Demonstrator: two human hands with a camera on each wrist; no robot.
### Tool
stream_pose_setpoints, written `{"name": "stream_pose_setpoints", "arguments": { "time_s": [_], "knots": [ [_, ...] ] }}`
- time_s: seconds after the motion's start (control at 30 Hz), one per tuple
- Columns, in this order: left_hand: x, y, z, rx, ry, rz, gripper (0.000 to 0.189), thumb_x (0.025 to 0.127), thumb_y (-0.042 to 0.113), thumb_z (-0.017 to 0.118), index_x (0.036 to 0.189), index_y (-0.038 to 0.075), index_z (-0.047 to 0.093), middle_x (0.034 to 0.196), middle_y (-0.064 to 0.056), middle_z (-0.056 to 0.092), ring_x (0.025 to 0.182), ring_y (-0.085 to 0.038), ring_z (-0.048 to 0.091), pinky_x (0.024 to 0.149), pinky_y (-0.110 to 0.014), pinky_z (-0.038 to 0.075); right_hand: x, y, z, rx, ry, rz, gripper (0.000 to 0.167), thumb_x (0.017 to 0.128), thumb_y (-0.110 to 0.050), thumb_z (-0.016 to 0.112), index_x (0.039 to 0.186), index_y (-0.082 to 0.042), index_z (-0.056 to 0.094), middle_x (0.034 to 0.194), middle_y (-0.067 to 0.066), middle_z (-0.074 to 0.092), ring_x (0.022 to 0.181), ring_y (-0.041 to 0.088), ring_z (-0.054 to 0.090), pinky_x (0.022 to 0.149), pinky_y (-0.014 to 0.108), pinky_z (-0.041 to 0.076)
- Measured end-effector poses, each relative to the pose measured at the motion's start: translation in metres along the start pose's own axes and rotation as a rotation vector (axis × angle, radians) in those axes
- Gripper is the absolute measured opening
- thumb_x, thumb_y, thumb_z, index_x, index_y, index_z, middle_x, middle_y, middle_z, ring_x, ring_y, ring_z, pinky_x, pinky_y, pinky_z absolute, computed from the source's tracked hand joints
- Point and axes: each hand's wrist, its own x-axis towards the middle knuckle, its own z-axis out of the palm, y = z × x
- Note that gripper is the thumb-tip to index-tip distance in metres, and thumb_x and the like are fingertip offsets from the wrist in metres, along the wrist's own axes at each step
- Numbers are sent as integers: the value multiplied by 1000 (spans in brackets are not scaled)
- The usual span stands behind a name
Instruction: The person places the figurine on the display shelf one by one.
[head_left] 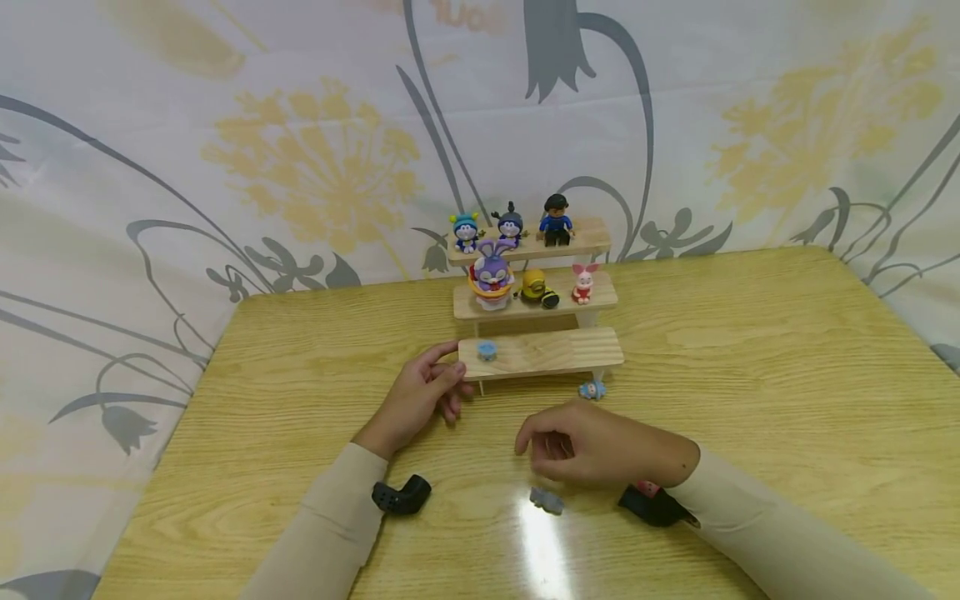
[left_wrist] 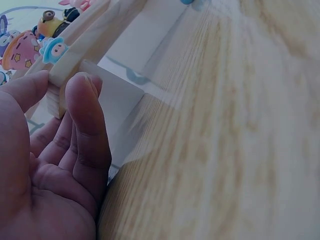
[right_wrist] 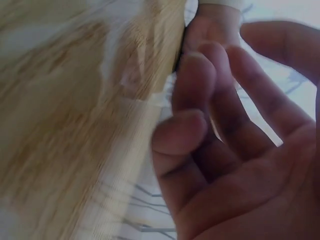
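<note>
Grip of the left hand (head_left: 420, 390) on the left end of the wooden shelf (head_left: 551, 353), at its lowest tier, close to a pale-blue figurine (head_left: 487, 351). Loose, empty curl of the right hand (head_left: 600, 442) above the table (head_left: 750, 367), near a gray figurine (head_left: 547, 501) lying there.

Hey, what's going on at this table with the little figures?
A person's left hand grips the bottom wooden step at its left end. The right hand, holding nothing, is above the table near a grey figure. One blue figure is on that step; other figures occupy the steps above.
</note>
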Motion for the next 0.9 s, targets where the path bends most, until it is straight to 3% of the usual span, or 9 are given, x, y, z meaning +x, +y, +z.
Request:
{"name": "stream_pose_setpoints", "arguments": {
  "time_s": [0.4,0.9],
  "knots": [
    [0,-2,0,-3,-8,11,56,105,31,54,154,13,36,90,-1,72,62,-12,63,59,-27,57,-5,1,3,54,-146,40,15,94,-26,72,108,-21,68,80,-13,64,62,-5,51,55,16,48],
    [0,-4,0,-2,-7,17,57,105,31,54,155,11,34,91,0,72,62,-12,63,59,-27,57,-6,-5,7,13,-180,22,10,91,-20,75,99,-19,69,74,-15,60,59,-8,47,54,12,45]
  ]
}}
